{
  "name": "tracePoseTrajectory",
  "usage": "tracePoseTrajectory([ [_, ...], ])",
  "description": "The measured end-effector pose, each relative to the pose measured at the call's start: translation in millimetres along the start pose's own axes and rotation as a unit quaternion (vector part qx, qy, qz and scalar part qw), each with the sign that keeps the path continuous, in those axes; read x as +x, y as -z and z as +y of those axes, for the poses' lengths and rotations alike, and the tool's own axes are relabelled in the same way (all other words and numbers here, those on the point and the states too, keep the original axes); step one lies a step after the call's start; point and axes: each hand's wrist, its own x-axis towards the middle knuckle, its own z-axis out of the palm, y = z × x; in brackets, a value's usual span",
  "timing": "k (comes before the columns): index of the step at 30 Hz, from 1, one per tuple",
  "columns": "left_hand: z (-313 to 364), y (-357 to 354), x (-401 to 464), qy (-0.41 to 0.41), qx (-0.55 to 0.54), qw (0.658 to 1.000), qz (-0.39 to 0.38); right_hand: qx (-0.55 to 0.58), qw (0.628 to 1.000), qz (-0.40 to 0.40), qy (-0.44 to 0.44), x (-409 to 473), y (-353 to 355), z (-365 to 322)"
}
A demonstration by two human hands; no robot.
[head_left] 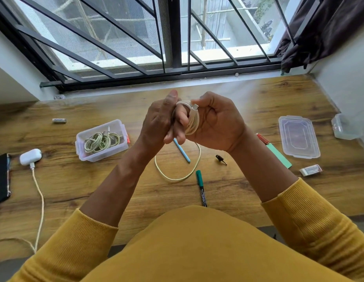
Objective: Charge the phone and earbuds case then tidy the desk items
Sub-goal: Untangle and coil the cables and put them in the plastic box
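Note:
Above the middle of the desk, a cream cable [192, 121] is wound in loops round the fingers of my left hand [158, 121]. My right hand [217, 123] pinches its white plug end against the coil. The free part of that cable hangs down in a loop onto the wood. At the left, the white earbuds case [30, 157] lies with a cream charging cable plugged into it. A dark phone [0, 178] sits at the left edge, partly cut off.
A clear box [116, 127] with coiled cables stands left of centre. A lid [298, 136] and a second clear box [346, 127] lie at the right. A blue pen [182, 150], green marker [201, 187], black key [220, 159], green strip [278, 155], eraser [310, 169] and battery [59, 120] are scattered about.

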Motion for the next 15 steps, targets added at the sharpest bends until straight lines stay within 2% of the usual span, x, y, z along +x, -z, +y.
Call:
tracePoseTrajectory([
  [3,0.8,7.9,2.9,-0.016,0.013,1.0,0.001,0.034,0.999,0.006,0.002,-0.8,1.8,1.9],
  [8,-0.6,12.1,4.9,0.009,-0.018,1.0,0.001,0.043,0.999,0.012,0.028,1.5,-0.6,7.9],
  [15,-6.6,6.1,1.2,0.003,-0.022,0.998,0.058,0.006,0.98,0.195,0.044,6.0,-17.3,6.2],
])
